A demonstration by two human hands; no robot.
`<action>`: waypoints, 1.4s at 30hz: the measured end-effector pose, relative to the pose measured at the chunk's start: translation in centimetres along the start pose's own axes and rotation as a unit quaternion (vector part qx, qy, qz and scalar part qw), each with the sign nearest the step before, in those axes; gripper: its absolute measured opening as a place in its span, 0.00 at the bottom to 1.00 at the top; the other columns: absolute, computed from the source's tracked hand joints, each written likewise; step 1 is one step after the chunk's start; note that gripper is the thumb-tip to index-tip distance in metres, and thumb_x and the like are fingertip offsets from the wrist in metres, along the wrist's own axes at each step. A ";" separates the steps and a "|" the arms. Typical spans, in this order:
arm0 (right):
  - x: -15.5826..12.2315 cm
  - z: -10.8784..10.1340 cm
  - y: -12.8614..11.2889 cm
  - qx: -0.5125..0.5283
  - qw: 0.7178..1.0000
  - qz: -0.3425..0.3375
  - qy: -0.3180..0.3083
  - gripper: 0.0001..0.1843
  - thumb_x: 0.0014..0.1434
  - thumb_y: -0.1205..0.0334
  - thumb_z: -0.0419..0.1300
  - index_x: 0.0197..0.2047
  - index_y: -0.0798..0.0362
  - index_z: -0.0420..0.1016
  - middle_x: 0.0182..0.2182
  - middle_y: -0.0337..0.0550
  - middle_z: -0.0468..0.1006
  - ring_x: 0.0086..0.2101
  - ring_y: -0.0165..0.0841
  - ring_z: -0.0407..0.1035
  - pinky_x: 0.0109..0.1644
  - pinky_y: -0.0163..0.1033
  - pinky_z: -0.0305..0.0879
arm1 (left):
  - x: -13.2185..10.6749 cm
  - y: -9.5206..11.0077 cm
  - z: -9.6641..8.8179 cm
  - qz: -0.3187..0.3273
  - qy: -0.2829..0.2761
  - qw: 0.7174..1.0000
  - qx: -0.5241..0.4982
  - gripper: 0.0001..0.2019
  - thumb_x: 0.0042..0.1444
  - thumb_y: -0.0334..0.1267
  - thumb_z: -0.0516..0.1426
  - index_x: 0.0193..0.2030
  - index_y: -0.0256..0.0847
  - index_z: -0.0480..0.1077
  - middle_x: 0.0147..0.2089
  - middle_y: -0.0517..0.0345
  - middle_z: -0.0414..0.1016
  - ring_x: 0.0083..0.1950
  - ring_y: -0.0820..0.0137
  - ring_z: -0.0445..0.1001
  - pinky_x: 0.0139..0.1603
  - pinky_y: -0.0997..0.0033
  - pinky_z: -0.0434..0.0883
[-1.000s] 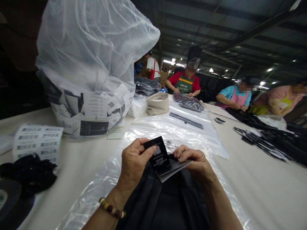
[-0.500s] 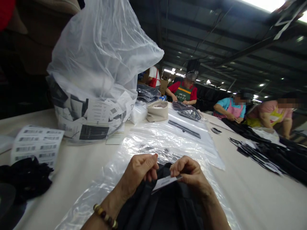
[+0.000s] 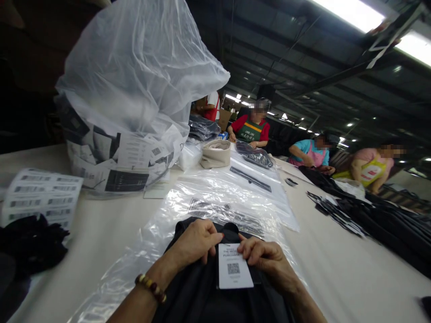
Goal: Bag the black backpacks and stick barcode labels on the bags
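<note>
A black garment (image 3: pixel 202 291) lies in front of me on clear plastic bags, its collar end pointing away. On it rests a white hang tag (image 3: pixel 235 269) with a QR code and print, face up below the collar. My left hand (image 3: pixel 198 240), with a beaded bracelet at the wrist, is closed in a pinch by the tag's upper left corner; what it holds is hidden. Bent round the tag's upper right edge, the fingers of my right hand (image 3: pixel 264 255) are closed on it and cover part of the print.
A large plastic bag (image 3: pixel 128 107) of paper tags stands at left, with a barcode label sheet (image 3: pixel 43 193) and black bundle (image 3: pixel 33 244) nearby. A beige fabric bin (image 3: pixel 215 154) sits beyond. Black garments (image 3: pixel 380 224) cover the right side. Co-workers (image 3: pixel 252 130) work across the table.
The hang tag, tilted edge-on before, now lies flat and face up on the garment. My left hand has shifted slightly left and down. The view has turned a little to the right.
</note>
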State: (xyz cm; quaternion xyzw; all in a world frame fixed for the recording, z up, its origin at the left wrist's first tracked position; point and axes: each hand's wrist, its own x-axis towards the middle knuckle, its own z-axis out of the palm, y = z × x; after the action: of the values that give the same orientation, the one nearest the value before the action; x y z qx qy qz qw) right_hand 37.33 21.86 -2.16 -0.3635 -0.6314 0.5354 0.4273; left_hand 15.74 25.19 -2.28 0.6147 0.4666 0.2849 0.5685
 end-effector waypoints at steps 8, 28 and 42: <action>-1.6 0.9 0.8 0.008 0.999 -0.006 0.049 0.07 0.48 0.57 0.68 0.23 0.47 0.78 0.28 0.39 0.76 0.39 0.36 0.70 0.64 0.52 0.44 | -0.4 0.1 0.0 0.005 -0.059 0.998 0.025 0.12 0.48 0.41 0.55 0.37 0.35 0.67 0.18 0.67 0.66 0.15 0.77 0.63 0.17 0.78 0.55; -1.8 2.8 2.1 -0.105 0.982 -0.005 0.156 0.06 0.55 0.58 0.62 0.37 0.48 0.76 0.33 0.39 0.72 0.36 0.32 0.65 0.42 0.36 0.62 | -0.6 0.6 -1.1 0.131 -0.084 0.985 0.077 0.14 0.53 0.42 0.51 0.37 0.38 0.74 0.35 0.57 0.73 0.39 0.68 0.69 0.40 0.72 0.63; -1.8 3.3 1.9 -0.188 0.972 -0.053 0.132 0.05 0.55 0.60 0.61 0.31 0.49 0.78 0.38 0.47 0.79 0.52 0.42 0.65 0.51 0.43 0.64 | 0.2 0.4 0.4 0.133 0.011 0.987 0.089 0.17 0.53 0.46 0.50 0.20 0.38 0.62 0.21 0.64 0.57 0.25 0.76 0.57 0.25 0.75 0.53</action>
State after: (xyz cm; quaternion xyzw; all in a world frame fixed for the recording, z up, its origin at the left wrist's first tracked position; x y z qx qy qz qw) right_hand 34.91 19.25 -4.47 -0.4711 -0.6772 0.3308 0.4583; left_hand 16.25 25.24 -2.05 0.7157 0.4109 0.3223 0.4637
